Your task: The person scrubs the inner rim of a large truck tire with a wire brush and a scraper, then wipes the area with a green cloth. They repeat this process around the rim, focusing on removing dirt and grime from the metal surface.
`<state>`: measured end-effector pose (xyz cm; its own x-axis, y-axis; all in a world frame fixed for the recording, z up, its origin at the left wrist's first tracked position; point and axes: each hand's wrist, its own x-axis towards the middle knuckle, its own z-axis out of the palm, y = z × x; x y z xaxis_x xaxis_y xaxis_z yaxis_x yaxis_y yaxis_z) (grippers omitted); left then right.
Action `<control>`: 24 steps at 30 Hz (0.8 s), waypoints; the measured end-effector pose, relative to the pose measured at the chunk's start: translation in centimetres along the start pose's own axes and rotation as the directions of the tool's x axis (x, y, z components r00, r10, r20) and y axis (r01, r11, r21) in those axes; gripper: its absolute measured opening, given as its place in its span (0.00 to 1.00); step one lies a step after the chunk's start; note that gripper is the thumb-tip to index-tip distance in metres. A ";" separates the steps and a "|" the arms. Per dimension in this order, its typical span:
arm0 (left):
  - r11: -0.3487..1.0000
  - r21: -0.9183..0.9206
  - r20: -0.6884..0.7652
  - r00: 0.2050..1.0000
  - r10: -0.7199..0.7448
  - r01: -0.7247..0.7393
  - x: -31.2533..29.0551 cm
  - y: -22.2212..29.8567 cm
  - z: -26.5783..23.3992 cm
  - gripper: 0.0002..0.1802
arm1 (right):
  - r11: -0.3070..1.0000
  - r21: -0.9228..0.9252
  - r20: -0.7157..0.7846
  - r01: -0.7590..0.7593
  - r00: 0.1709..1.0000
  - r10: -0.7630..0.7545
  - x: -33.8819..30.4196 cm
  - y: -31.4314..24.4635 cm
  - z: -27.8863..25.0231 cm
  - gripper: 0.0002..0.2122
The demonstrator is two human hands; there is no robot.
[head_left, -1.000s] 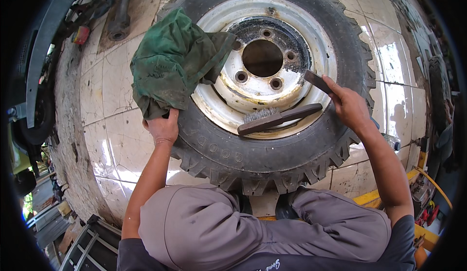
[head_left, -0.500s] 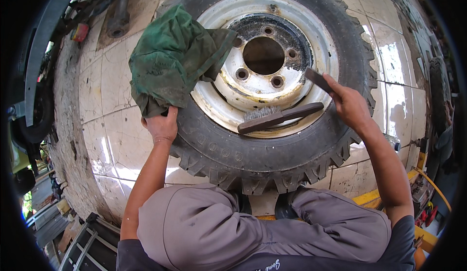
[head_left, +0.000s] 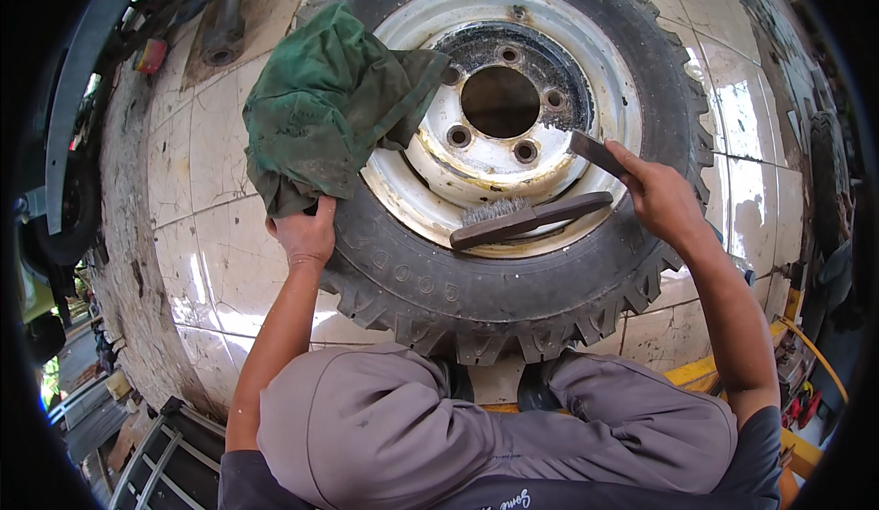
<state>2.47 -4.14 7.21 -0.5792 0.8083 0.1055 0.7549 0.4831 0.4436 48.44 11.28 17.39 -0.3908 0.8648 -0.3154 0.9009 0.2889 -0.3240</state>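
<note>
A large knobbly tyre (head_left: 403,276) lies flat before my knees, fitted on a worn white rim (head_left: 494,167) with rust-stained and blackened patches. In my right hand (head_left: 668,200) is a flat dark bar (head_left: 597,155), its free end over the rim's right side. A wire brush (head_left: 536,221) rests across the near part of the rim, bristles facing away from me. Over the tyre's left side drapes a crumpled green cloth (head_left: 311,112). My left hand (head_left: 304,233) is at the cloth's near edge beside the tyre; its fingers are mostly hidden under the cloth.
Shiny cracked tiles (head_left: 215,167) surround the tyre. Metal parts (head_left: 222,48) lie on a stained board at the far left. Yellow metal framing (head_left: 698,373) runs at the near right, and a metal rack (head_left: 165,460) stands at the near left.
The flat bar's tip has shifted slightly left and nearer to me over the rim. The whole view has moved a little; the left hand, brush and cloth keep their places.
</note>
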 end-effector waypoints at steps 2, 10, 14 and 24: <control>1.000 0.003 -0.009 1.000 0.009 -0.009 0.0 0.1 0.0 0.40 | 0.999 0.044 -0.097 0.010 0.995 -0.006 0.0 0.4 0.7 0.24; 1.000 0.028 0.000 1.000 0.005 -0.004 -0.1 0.5 -0.1 0.41 | 0.998 0.061 -0.017 0.023 1.000 -0.022 -0.4 1.3 1.1 0.25; 1.000 0.027 0.010 1.000 -0.005 0.005 0.0 0.2 -0.1 0.42 | 0.995 0.058 -0.022 0.076 0.997 -0.075 -0.8 0.5 0.8 0.26; 1.000 0.007 0.016 1.000 -0.024 0.023 0.0 0.1 0.1 0.40 | 0.926 0.138 0.261 0.351 0.889 -0.376 -5.8 -8.5 4.8 0.19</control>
<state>2.58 -4.11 7.18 -0.5920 0.8019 0.0811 0.7434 0.5044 0.4394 42.14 1.79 17.68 -0.7357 0.5528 -0.3914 0.6709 0.5150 -0.5336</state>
